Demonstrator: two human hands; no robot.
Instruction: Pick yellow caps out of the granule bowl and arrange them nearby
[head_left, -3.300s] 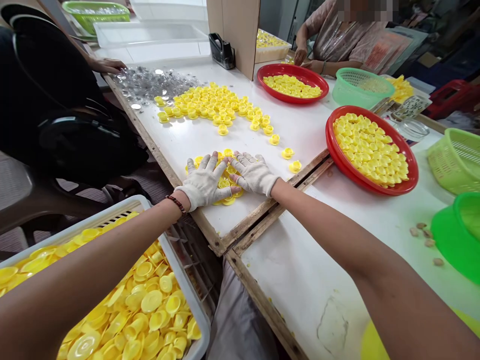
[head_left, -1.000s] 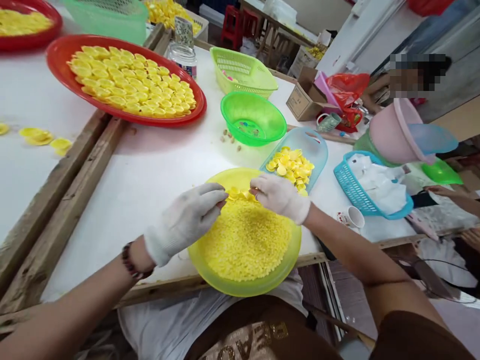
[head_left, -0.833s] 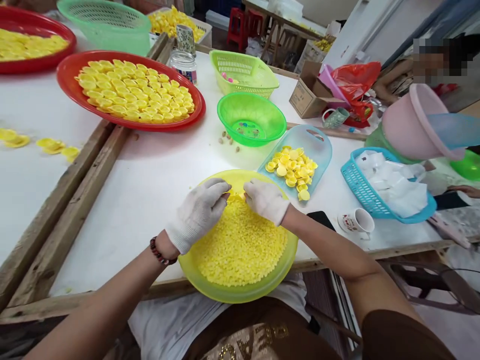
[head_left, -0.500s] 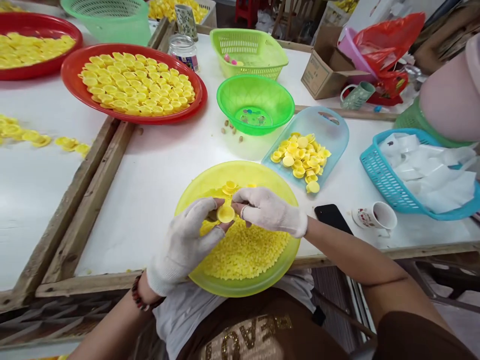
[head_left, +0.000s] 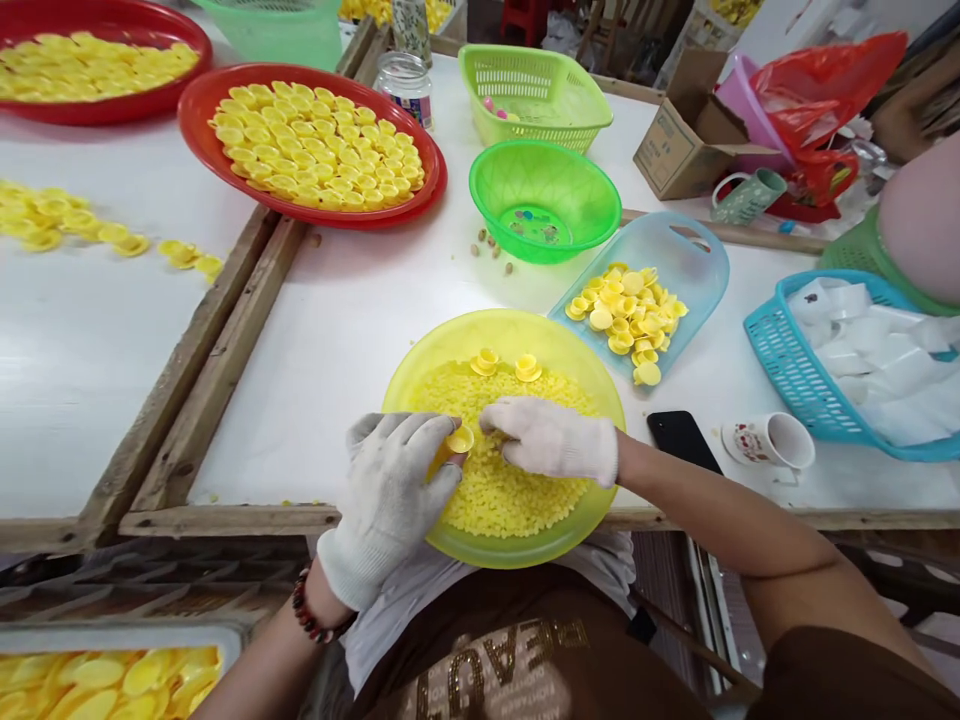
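Note:
A yellow bowl (head_left: 517, 555) at the table's front edge holds many small yellow pieces (head_left: 502, 505). Over its left side, my left hand (head_left: 397, 480), in a white fingerless glove, pinches a small yellow cup (head_left: 460, 438) between thumb and fingers. My right hand (head_left: 547, 437), gloved the same way, is low over the pieces with its fingers curled down; what its fingertips hold, if anything, is hidden. Two more yellow cups, one on the left (head_left: 485, 361) and one on the right (head_left: 528, 368), rest on the pieces at the far side of the bowl.
A blue board (head_left: 694, 290) with yellow cups lies behind right. Farther back are a green bowl (head_left: 545, 200), a green basket (head_left: 536, 90) and a red tray (head_left: 196, 120) of cups. A phone (head_left: 684, 440), mug (head_left: 769, 440) and blue basket (head_left: 795, 370) stand right.
My right hand has moved away from the cup in my left hand and down to the pieces. My left hand still holds the cup. The camera view has shifted left.

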